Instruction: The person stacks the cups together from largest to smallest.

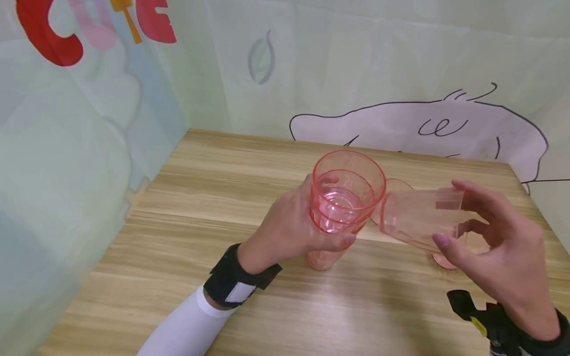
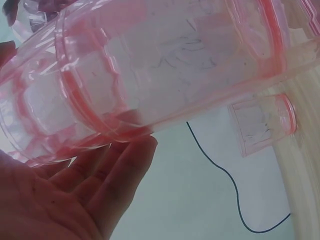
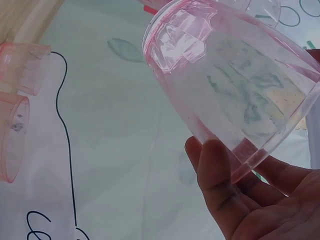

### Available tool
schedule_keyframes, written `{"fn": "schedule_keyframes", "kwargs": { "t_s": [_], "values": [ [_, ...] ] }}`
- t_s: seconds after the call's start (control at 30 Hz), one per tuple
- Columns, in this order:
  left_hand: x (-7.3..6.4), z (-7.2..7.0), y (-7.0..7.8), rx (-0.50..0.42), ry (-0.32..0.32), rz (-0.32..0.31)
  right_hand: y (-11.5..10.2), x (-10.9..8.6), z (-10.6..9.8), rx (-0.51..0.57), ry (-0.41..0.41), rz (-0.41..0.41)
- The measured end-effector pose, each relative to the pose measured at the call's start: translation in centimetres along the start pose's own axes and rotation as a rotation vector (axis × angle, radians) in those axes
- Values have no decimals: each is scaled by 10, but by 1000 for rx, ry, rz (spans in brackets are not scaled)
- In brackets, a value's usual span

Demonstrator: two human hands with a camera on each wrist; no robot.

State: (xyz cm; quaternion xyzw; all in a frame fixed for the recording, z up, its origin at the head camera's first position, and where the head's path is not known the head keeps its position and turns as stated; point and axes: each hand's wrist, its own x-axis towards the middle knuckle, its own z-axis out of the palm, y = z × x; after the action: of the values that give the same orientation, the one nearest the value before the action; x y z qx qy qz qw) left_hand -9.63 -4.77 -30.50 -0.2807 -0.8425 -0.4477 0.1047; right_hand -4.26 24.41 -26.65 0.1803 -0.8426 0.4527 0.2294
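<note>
Upright in the head view is a stack of clear pink plastic cups (image 1: 340, 217), nested inside one another. My left hand (image 1: 291, 227) grips the stack around its side, fingers behind and thumb in front. To the right, my right hand (image 1: 507, 242) pinches a single clear pink cup (image 1: 418, 217) near its base. This cup is tipped on its side, its rim towards the stack's upper part; whether they touch I cannot tell. Close up, the left wrist view shows the stack (image 2: 170, 70) in the left hand's curled fingers. The single cup (image 3: 240, 90) fills much of the right wrist view.
Behind the held cups stands another pink cup (image 1: 398, 187), partly hidden. A further cup's base (image 1: 444, 261) shows below the right hand's cup. The wooden table (image 1: 213, 207) meets printed cloth walls (image 1: 222, 74) at the back and left.
</note>
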Motion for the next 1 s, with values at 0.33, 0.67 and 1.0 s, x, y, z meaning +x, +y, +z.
{"fn": "schedule_keyframes", "kwargs": {
  "t_s": [0.33, 0.67, 1.0],
  "values": [
    [-1, 1, -2, 26, 9, -20, 3, 9, -1, 270, 101, -60],
    [2, 5, -3, 28, -7, -13, 3, 17, -2, 417, 137, -87],
    [4, 7, -1, 45, -2, -16, 8, 17, -9, 429, 165, -73]
  ]
}}
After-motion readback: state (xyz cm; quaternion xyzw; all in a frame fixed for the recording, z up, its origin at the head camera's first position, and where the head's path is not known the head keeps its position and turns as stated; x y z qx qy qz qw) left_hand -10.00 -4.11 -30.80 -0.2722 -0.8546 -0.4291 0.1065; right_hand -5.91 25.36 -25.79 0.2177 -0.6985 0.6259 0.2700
